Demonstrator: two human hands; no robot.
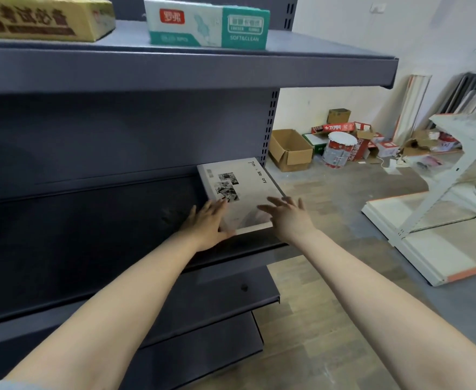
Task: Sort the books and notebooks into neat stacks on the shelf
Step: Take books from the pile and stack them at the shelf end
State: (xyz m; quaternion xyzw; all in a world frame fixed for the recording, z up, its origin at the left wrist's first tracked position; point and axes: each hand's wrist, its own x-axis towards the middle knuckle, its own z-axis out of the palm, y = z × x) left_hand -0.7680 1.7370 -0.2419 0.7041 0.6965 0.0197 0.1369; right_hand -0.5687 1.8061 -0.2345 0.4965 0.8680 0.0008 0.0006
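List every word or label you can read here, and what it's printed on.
"SOFT&CLEAN": teal and white pack, top shelf.
"2B" with Chinese characters: yellow box, top shelf.
"Tim", "Me ory", letters broken: grey book, middle shelf.
Red logo on the pack and floor cartons: unreadable.

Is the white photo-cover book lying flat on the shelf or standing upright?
Lying flat: the white photo-cover book rests cover-up on the dark grey metal shelf, at its right end.

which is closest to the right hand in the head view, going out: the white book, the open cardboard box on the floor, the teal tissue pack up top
1. white book: on the middle shelf, directly under the right hand.
2. open cardboard box: on the floor behind the shelf's right end.
3. teal tissue pack: on the top shelf, high above and to the left.
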